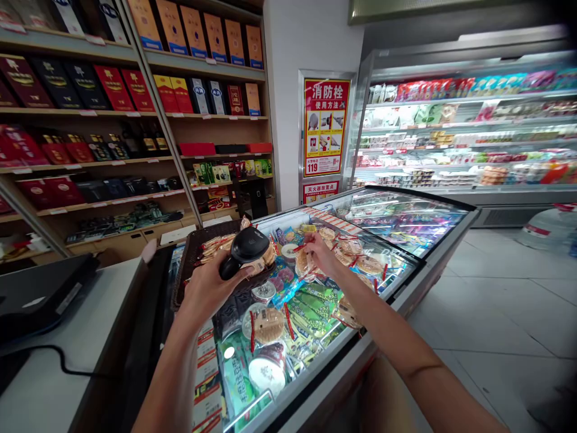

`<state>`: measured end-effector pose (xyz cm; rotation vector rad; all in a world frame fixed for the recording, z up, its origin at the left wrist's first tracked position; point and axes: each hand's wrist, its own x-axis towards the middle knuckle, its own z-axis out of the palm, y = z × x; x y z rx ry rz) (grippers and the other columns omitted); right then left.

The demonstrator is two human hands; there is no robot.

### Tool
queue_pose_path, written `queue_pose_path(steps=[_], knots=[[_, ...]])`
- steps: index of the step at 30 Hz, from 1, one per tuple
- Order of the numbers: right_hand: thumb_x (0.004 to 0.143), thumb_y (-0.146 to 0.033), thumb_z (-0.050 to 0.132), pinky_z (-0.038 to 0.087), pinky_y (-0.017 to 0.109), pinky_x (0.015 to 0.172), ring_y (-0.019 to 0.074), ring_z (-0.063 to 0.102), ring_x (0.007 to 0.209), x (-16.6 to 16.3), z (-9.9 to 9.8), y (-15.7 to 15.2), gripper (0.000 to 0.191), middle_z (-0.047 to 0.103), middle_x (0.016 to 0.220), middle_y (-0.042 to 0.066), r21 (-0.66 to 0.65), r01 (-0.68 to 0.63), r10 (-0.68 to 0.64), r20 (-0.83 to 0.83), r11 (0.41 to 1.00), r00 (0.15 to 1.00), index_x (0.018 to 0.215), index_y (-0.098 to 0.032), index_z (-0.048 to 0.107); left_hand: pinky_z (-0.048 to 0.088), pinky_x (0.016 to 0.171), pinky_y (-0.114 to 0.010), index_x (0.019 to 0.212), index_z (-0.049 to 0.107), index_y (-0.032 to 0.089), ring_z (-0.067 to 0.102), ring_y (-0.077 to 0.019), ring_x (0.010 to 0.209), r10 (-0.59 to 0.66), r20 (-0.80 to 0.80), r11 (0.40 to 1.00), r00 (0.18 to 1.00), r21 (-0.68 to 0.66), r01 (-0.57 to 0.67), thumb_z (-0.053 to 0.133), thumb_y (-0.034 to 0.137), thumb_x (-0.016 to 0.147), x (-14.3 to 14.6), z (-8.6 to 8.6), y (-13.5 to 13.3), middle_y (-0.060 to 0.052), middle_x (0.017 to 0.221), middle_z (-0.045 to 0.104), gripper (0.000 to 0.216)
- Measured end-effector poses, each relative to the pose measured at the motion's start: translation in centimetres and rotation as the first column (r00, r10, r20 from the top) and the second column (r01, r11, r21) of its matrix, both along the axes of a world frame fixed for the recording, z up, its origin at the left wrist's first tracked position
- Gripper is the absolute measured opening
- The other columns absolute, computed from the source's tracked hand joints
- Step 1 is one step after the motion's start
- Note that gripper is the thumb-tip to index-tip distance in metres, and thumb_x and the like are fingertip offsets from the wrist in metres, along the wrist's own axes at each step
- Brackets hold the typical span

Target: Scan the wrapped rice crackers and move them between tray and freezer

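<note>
My left hand (208,287) is closed round the grip of a black handheld barcode scanner (246,248), held over the glass top of a chest freezer (396,282). My right hand (317,252) reaches further out over the same glass and pinches a small round packaged snack (303,262). Several similar wrapped snacks (356,255) lie on the glass just beyond it. A dark wicker basket (192,252) with packaged goods sits on the freezer lid, behind the scanner.
A grey counter (58,367) with a black device and a cable is at the left. Wooden shelves (135,114) of boxed goods fill the back wall. An open refrigerated display (469,132) stands at the right, above tiled floor (496,307). A red notice (325,126) hangs on the pillar.
</note>
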<state>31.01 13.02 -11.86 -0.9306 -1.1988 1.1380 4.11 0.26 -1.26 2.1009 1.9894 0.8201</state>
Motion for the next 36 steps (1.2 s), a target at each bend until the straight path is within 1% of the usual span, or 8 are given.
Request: queue_pose_path(steps=[3, 9, 13, 16, 20, 24, 28, 36], knots=[[0.062, -0.032, 0.068, 0.049, 0.027, 0.069, 0.0145, 0.058, 0.078, -2.3, 0.5, -0.4, 0.041, 0.057, 0.089, -0.003, 0.032, 0.025, -0.020, -0.125, 0.999, 0.992, 0.099, -0.025, 0.050, 0.043, 0.073, -0.030, 0.129, 0.062, 0.027, 0.066, -0.0308, 0.099, -0.041, 0.016, 0.999, 0.999, 0.007, 0.041, 0.056, 0.072, 0.076, 0.3, 0.1, -0.2, -0.004, 0.104, 0.074, 0.070], [0.068, -0.038, 0.072, 0.048, 0.026, 0.070, 0.0127, 0.057, 0.072, -6.4, -1.0, -0.9, 0.032, 0.060, 0.079, -0.003, 0.095, 0.110, -0.082, -0.257, 0.989, 0.963, 0.091, -0.022, 0.057, 0.043, 0.075, -0.032, 0.128, 0.062, 0.027, 0.066, -0.0326, 0.105, -0.051, -0.022, 0.998, 0.998, -0.038, 0.050, 0.057, 0.070, 0.077, 0.1, 0.3, -0.3, -0.005, 0.108, 0.075, 0.067], [0.067, -0.041, 0.076, 0.047, 0.025, 0.065, 0.0125, 0.058, 0.071, -6.8, -1.7, -1.1, 0.034, 0.061, 0.078, -0.003, 0.048, 0.153, -0.131, -0.308, 0.987, 0.942, 0.087, -0.021, 0.056, 0.042, 0.072, -0.031, 0.124, 0.064, 0.026, 0.066, -0.0330, 0.105, -0.107, -0.087, 0.986, 0.990, -0.135, 0.094, 0.058, 0.066, 0.079, 0.0, 0.4, -0.4, -0.006, 0.109, 0.075, 0.061], [0.066, -0.042, 0.077, 0.046, 0.024, 0.062, 0.0129, 0.058, 0.070, -6.4, -2.1, -1.1, 0.037, 0.060, 0.077, -0.002, 0.018, 0.179, -0.163, -0.335, 0.984, 0.928, 0.086, -0.021, 0.055, 0.042, 0.071, -0.031, 0.120, 0.064, 0.028, 0.067, -0.0321, 0.103, -0.130, -0.105, 0.981, 0.986, -0.157, 0.113, 0.057, 0.063, 0.081, 0.2, 0.2, -0.3, -0.004, 0.106, 0.075, 0.053], [0.068, -0.043, 0.075, 0.048, 0.026, 0.065, 0.0139, 0.058, 0.070, -6.0, -2.4, -1.0, 0.035, 0.060, 0.076, -0.002, 0.088, 0.312, -0.277, -0.282, 0.946, 0.919, 0.085, -0.021, 0.053, 0.041, 0.072, -0.031, 0.116, 0.064, 0.028, 0.067, -0.0321, 0.102, -0.143, -0.161, 0.979, 0.977, -0.170, 0.115, 0.057, 0.062, 0.081, 0.9, -0.3, -0.1, -0.005, 0.104, 0.075, 0.049], [0.078, -0.041, 0.067, 0.049, 0.028, 0.068, 0.0142, 0.058, 0.069, -6.1, -2.5, -1.5, 0.025, 0.060, 0.076, 0.000, 0.205, 0.457, -0.435, -0.147, 0.865, 0.888, 0.084, -0.021, 0.054, 0.038, 0.066, -0.032, 0.110, 0.065, 0.028, 0.068, -0.0334, 0.097, -0.150, -0.266, 0.973, 0.952, -0.211, 0.095, 0.056, 0.063, 0.083, 2.3, -0.6, -0.6, -0.006, 0.098, 0.075, 0.046], [0.082, -0.041, 0.063, 0.050, 0.027, 0.066, 0.0150, 0.059, 0.072, -6.3, -2.5, -2.3, 0.022, 0.061, 0.080, 0.002, 0.291, 0.533, -0.526, -0.110, 0.794, 0.843, 0.082, -0.021, 0.054, 0.035, 0.063, -0.031, 0.115, 0.063, 0.029, 0.067, -0.0356, 0.099, -0.117, -0.365, 0.984, 0.924, -0.168, 0.059, 0.052, 0.064, 0.086, 3.5, -0.8, -1.2, -0.007, 0.101, 0.075, 0.047], [0.085, -0.043, 0.060, 0.052, 0.028, 0.066, 0.0156, 0.061, 0.074, -6.3, -2.8, -2.1, 0.023, 0.062, 0.081, 0.002, 0.311, 0.539, -0.532, -0.115, 0.783, 0.839, 0.081, -0.022, 0.053, 0.034, 0.062, -0.030, 0.115, 0.061, 0.030, 0.068, -0.0350, 0.096, -0.141, -0.400, 0.981, 0.906, -0.179, 0.073, 0.049, 0.065, 0.087, 3.5, -1.0, -1.1, -0.007, 0.098, 0.075, 0.047]])
